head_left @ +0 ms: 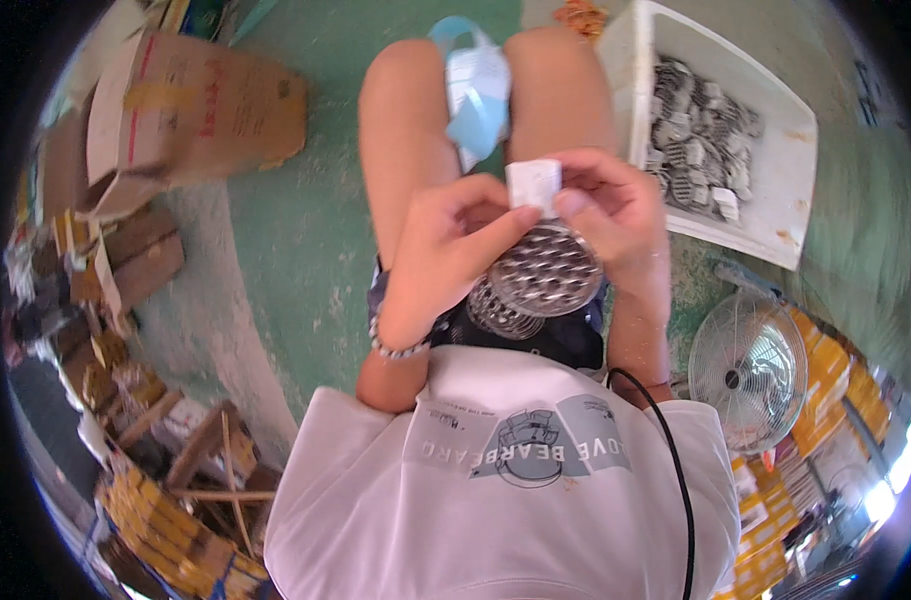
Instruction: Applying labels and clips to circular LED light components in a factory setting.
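Observation:
My left hand (440, 245) and my right hand (615, 215) meet over my lap, thumbs and fingers closed on a small white paper label (534, 187). Just below the label is a round metal disc (545, 268) with rows of raised, grater-like holes; it appears joined to the label, though my thumbs cover where they meet. Another round metal disc (499, 312) of the same sort rests on my lap, partly under the first. Between my thighs lies a strip of white labels with light-blue backing (478, 95), curling at its far end.
A white foam box (705, 235) at the far right holds many similar metal pieces with white tags. A fan (750, 372) stands to my right, near yellow-wrapped parcels (840, 385). Cardboard boxes (205, 105) and a wooden stool (210, 450) are on the left. A black cable (675, 450) hangs down my shirt.

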Demonstrator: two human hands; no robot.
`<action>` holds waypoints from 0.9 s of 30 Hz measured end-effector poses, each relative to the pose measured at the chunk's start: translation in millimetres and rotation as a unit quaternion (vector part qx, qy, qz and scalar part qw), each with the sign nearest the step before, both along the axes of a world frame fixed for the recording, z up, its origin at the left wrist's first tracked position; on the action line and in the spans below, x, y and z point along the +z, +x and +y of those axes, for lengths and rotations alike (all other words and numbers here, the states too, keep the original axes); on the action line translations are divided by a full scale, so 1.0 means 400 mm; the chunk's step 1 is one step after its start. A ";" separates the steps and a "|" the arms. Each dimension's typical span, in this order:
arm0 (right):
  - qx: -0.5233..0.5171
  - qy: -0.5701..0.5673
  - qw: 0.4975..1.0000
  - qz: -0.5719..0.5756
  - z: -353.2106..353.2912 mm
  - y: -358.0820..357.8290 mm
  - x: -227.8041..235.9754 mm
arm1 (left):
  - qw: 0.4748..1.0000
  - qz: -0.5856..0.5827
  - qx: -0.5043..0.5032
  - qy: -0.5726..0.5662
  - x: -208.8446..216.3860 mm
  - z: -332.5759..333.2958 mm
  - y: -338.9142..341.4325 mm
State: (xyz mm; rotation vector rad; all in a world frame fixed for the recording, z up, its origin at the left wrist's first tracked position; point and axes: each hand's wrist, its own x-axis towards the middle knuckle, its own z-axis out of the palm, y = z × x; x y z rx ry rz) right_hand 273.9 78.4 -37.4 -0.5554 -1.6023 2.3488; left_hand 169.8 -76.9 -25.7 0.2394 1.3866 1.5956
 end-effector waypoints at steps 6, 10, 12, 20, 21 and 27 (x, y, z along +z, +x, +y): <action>0.086 0.082 0.991 -0.055 0.010 -0.017 0.022 | 0.993 0.104 0.006 -0.062 0.021 -0.031 0.002; 0.078 0.132 0.987 -0.041 0.010 -0.010 0.027 | 0.992 0.119 0.010 -0.042 0.009 -0.029 0.006; 0.067 0.154 0.985 -0.036 0.010 -0.003 0.027 | 0.991 0.123 0.011 -0.055 0.011 -0.022 0.004; 0.058 0.131 0.989 -0.028 0.019 0.007 0.029 | 0.988 0.143 0.003 -0.057 0.001 -0.024 0.006; 0.056 0.132 0.989 -0.025 0.022 0.007 0.029 | 0.987 0.152 0.004 -0.050 0.006 -0.015 0.009; 0.056 0.133 0.989 -0.027 0.036 0.014 0.021 | 0.989 0.137 0.004 -0.062 0.000 -0.007 0.011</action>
